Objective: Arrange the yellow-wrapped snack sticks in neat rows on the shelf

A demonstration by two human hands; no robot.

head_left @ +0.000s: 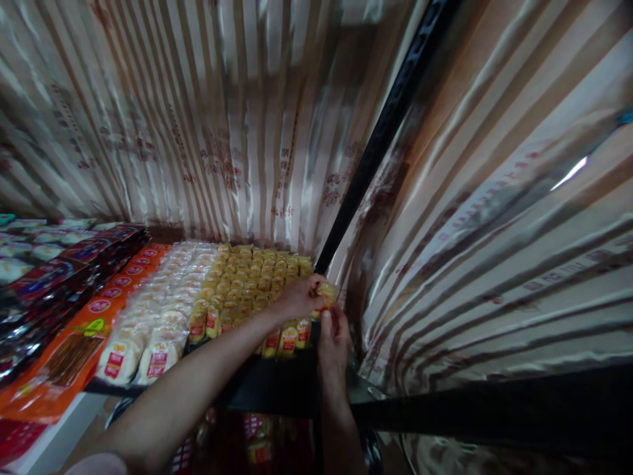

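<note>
While left hand (301, 297) pinches pack (327, 289), right hand (334, 335) curls fingers at pack's six o'clock; grip, can't tell from here. Yellow rows (254, 272) spread toward nine o'clock, post (378, 132) slants up toward one.

One small yellow snack packet (327, 289), clear-wrapped, blurred and partly hidden, is held at the right edge of similar wrapped yellow snacks (252, 277), which are arranged in close-set rows, with red labels (271, 343) turned outward at the front.
</note>
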